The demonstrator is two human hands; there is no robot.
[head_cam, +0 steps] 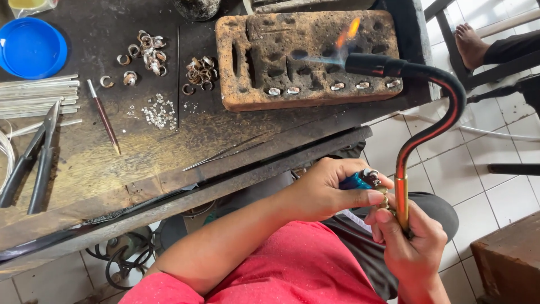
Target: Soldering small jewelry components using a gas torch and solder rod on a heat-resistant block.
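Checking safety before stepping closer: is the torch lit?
Lit: the torch in the right hand throws flame over the brick.

One head-worn camera looks steeply down from close above the desk (140,163), its edge running diagonally, lap below.

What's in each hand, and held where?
Left hand: blue lighter, body in the fist, thumb along its side. Right hand: torch, by its brass stem.

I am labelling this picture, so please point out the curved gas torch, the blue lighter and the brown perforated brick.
curved gas torch (436,130): head view, on its bent red tube.
blue lighter (355,181): head view, on its body.
brown perforated brick (253,39): head view, on its top face.
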